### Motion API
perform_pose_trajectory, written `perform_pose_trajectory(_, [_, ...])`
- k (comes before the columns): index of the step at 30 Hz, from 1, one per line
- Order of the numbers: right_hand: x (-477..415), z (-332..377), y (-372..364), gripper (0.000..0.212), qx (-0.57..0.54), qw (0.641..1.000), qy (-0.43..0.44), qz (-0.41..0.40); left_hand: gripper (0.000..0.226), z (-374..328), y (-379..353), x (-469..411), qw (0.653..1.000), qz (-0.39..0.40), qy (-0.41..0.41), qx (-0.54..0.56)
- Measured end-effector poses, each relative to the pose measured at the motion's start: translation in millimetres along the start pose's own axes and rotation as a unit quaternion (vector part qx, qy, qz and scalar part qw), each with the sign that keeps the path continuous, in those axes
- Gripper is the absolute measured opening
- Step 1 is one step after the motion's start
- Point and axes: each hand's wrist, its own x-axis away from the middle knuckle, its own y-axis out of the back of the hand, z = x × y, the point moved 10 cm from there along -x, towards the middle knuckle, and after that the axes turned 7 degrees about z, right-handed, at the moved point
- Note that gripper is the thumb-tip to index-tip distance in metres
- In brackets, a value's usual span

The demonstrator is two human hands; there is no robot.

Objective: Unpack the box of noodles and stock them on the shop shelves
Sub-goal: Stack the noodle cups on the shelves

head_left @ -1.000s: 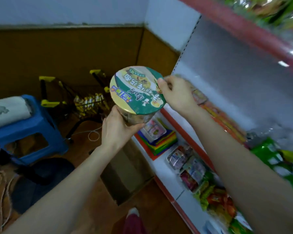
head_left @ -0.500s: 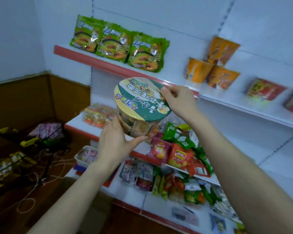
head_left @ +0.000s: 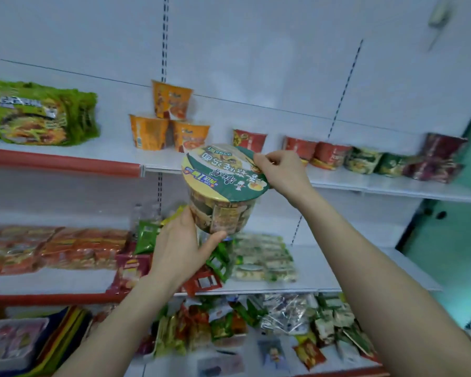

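We hold the noodle bowl (head_left: 223,183) in front of the upper shelf (head_left: 392,183), tilted, with its lid toward us. Our left hand (head_left: 182,248) cups its base, and the fingers are hidden behind it. Our right hand (head_left: 280,175) pinches the lid rim at the right. The bowl partly covers a red cup (head_left: 250,140). The far-right packs (head_left: 441,159) are blurred.

Quick count: one noodle bowl (head_left: 223,183), two hands on it (left hand (head_left: 180,248), right hand (head_left: 282,172)). The top shelf (head_left: 392,186) has three orange cups (head_left: 148,131), three red cups (head_left: 301,148) and two green cups (head_left: 363,160). Upper left, green noodle packs (head_left: 38,115): at least two, too blurry for more. The packets (head_left: 261,259) lower down are too jumbled to count.
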Motion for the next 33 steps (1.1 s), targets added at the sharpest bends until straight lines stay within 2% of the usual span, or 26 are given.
perform_pose_trajectory(3, [-1.5, -47.5, 61.5, 0.040, -0.052, 0.998, -0.029, -0.017, 0.076, -55.6, -39.0, -28.5, 1.000, 0.011, -0.011, 0.012])
perform_pose_trajectory(6, [-1.6, -87.1, 109.5, 0.036, -0.078, 0.995, -0.056, -0.041, 0.081, -102.0, -70.1, -52.9, 0.999, 0.015, -0.042, 0.030])
perform_pose_trajectory(10, [0.1, -142.3, 187.7, 0.044, -0.047, 0.989, -0.071, -0.121, 0.081, -175.8, -119.4, -84.9, 0.995, 0.028, -0.089, 0.030])
perform_pose_trajectory(13, [-0.1, -182.5, 234.6, 0.040, -0.033, 0.983, -0.090, -0.154, 0.082, -219.2, -158.9, -107.6, 0.992, 0.054, -0.110, 0.037])
perform_pose_trajectory(16, [-5.9, -224.1, 276.5, 0.043, -0.017, 0.976, -0.105, -0.188, 0.072, -253.8, -199.3, -135.0, 0.988, 0.075, -0.117, 0.061])
perform_pose_trajectory(19, [-20.4, -269.1, 310.1, 0.040, -0.022, 0.967, -0.127, -0.219, 0.078, -281.6, -240.8, -171.0, 0.986, 0.085, -0.131, 0.058])
perform_pose_trajectory(21, [-34.8, -300.9, 334.6, 0.045, -0.020, 0.959, -0.141, -0.245, 0.082, -299.8, -269.1, -198.4, 0.985, 0.085, -0.138, 0.058])
perform_pose_trajectory(26, [-79.7, -369.8, 401.5, 0.048, 0.019, 0.942, -0.164, -0.294, 0.077, -354.9, -335.8, -265.2, 0.983, 0.099, -0.152, 0.035])
perform_pose_trajectory(33, [-122.4, -454.1, 461.9, 0.035, -0.008, 0.929, -0.189, -0.318, 0.076, -419.4, -425.2, -325.6, 0.967, 0.161, -0.192, -0.054])
